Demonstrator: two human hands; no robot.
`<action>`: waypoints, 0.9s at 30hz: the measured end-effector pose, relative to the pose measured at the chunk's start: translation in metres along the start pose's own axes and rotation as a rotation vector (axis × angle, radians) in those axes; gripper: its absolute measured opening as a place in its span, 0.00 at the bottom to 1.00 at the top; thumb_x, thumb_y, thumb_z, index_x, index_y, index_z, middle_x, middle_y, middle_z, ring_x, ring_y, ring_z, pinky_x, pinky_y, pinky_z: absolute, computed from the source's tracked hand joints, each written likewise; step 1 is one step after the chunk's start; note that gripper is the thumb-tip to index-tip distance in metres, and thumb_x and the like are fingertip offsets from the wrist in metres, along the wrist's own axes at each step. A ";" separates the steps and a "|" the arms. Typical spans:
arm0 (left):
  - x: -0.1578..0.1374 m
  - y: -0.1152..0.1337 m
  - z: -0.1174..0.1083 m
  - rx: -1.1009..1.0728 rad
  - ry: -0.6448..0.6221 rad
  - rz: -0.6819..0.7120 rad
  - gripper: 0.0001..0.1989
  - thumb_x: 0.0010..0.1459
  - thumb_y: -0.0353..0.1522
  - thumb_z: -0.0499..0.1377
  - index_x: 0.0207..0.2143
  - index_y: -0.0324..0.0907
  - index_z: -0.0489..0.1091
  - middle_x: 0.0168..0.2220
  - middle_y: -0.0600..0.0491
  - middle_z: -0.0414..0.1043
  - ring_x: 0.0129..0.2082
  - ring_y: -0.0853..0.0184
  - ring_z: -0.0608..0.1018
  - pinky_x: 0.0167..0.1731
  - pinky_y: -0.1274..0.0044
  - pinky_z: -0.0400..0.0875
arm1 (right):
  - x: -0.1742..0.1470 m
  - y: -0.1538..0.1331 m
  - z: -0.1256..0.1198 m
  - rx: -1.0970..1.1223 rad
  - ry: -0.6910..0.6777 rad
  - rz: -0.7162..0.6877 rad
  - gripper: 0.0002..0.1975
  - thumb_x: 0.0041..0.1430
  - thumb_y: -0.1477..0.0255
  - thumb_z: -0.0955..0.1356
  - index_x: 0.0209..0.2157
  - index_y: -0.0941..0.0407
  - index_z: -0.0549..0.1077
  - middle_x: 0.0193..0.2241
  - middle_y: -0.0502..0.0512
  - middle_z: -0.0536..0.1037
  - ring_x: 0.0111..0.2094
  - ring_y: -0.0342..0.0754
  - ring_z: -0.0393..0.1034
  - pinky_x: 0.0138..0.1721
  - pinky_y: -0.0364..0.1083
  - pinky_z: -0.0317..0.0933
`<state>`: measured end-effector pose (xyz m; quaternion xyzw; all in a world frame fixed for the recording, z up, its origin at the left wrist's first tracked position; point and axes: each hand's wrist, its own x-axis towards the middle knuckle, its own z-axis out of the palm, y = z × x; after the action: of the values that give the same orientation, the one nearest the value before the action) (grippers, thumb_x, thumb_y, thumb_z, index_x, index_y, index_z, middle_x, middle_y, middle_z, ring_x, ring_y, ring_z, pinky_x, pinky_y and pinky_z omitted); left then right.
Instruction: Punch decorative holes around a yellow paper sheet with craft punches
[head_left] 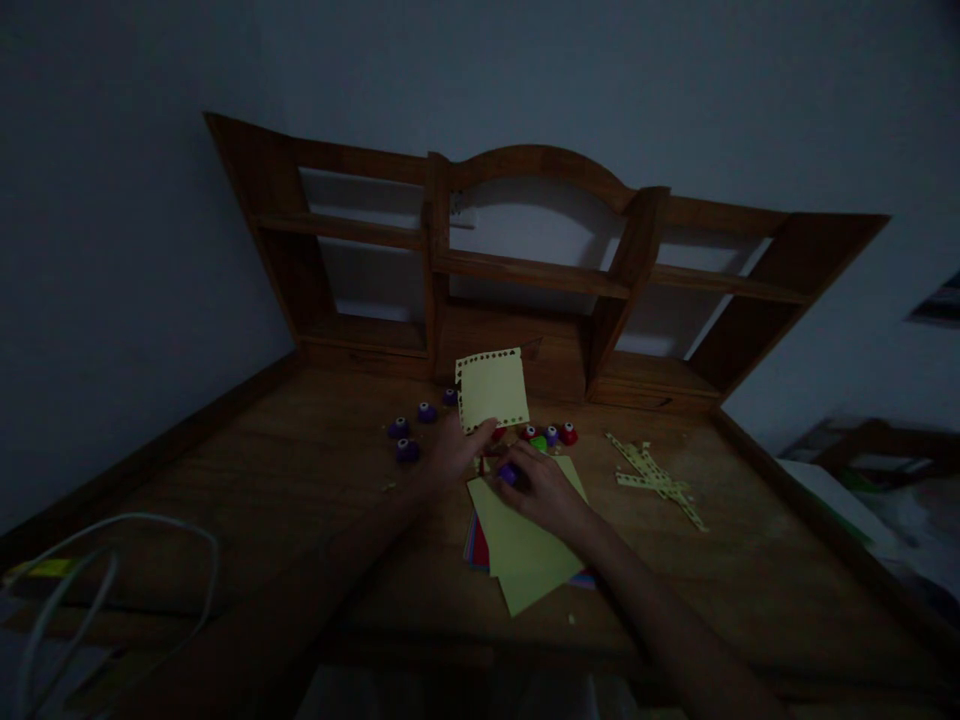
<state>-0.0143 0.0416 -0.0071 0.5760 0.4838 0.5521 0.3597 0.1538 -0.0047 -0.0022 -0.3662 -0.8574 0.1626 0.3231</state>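
My left hand grips the lower edge of a yellow paper sheet, which is held up and has punched shapes along its edges. In my right hand is a small purple craft punch, its far side hidden by the fingers. Just below that hand lie yellow paper sheets on a stack of coloured paper. Behind it stand a red punch, another purple punch and a green one. Several purple punches sit left of my left hand.
Punched yellow strips lie crossed on the wooden desk at the right. A wooden shelf unit rises along the back. A white cable loops at the lower left. Small paper bits lie scattered about.
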 end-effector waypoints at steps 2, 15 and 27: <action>0.000 0.001 0.000 0.006 -0.009 -0.011 0.08 0.52 0.34 0.61 0.30 0.37 0.72 0.33 0.46 0.77 0.34 0.60 0.79 0.33 0.75 0.73 | 0.001 -0.001 -0.001 0.027 0.017 -0.002 0.02 0.59 0.73 0.65 0.36 0.54 0.68 0.37 0.54 0.70 0.39 0.48 0.66 0.41 0.46 0.59; 0.003 -0.003 -0.004 0.134 0.043 0.084 0.13 0.51 0.36 0.63 0.37 0.38 0.73 0.37 0.46 0.78 0.38 0.60 0.78 0.40 0.71 0.72 | 0.001 0.003 -0.002 -0.003 0.061 0.043 0.05 0.58 0.77 0.64 0.36 0.54 0.68 0.36 0.52 0.72 0.37 0.48 0.67 0.39 0.46 0.58; 0.000 0.003 -0.002 -0.019 0.075 0.055 0.15 0.51 0.40 0.63 0.35 0.38 0.74 0.35 0.47 0.77 0.32 0.63 0.78 0.32 0.76 0.71 | 0.005 0.017 -0.010 -0.035 0.336 0.200 0.07 0.60 0.71 0.62 0.33 0.54 0.70 0.32 0.54 0.73 0.34 0.49 0.67 0.36 0.46 0.59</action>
<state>-0.0155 0.0403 -0.0046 0.5644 0.4759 0.5876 0.3314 0.1673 0.0107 -0.0014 -0.4773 -0.7535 0.1155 0.4372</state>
